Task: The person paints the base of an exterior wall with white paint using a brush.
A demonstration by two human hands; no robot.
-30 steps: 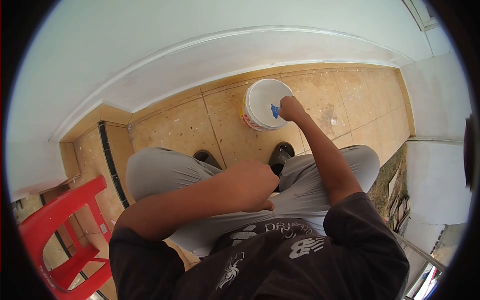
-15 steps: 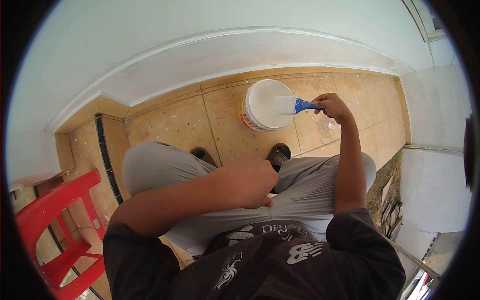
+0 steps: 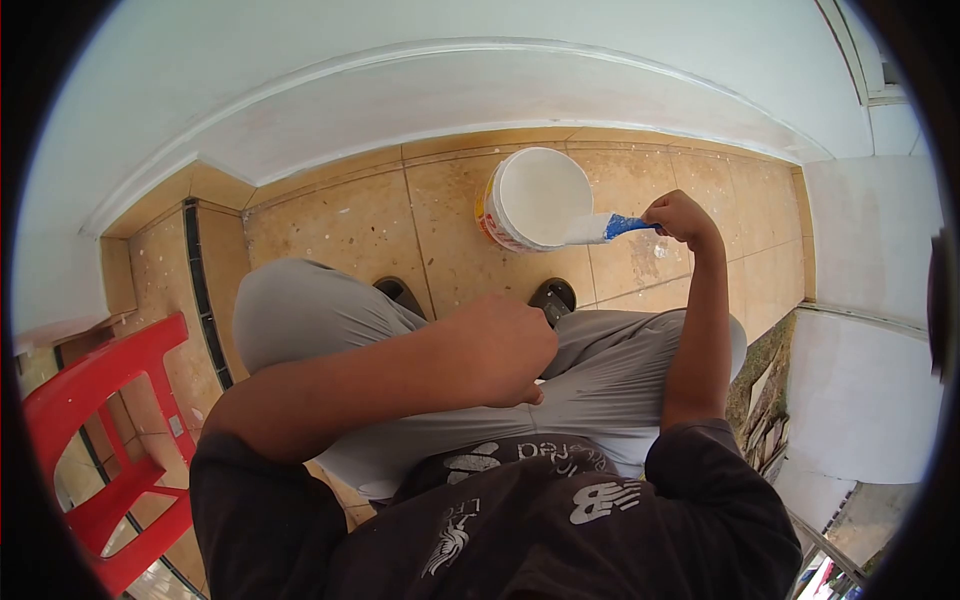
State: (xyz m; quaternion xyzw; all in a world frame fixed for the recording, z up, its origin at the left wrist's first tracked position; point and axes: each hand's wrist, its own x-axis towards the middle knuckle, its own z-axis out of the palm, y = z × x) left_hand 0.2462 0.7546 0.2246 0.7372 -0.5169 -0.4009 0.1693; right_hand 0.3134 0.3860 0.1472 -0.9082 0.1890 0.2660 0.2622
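Observation:
My right hand (image 3: 680,218) grips the blue handle of a paintbrush (image 3: 628,226). The brush's white-coated bristles lie over the near right rim of a round bucket (image 3: 545,195), which holds white paint and stands on the tiled floor. Closer to me, my left hand (image 3: 505,348) hovers above my lap with its fingers curled. The back of that hand faces the camera, and whatever it might hold is hidden.
A red plastic chair (image 3: 90,400) stands at the lower left. Beyond the bucket runs a white wall (image 3: 480,90) with a ledge. My sandalled feet rest on the paint-spotted tile floor (image 3: 350,220), just this side of the bucket.
The brush has moved toward the bucket's near right rim and tilts more, its bristles turned edge-on. My right hand has shifted slightly right. My left hand has hardly moved.

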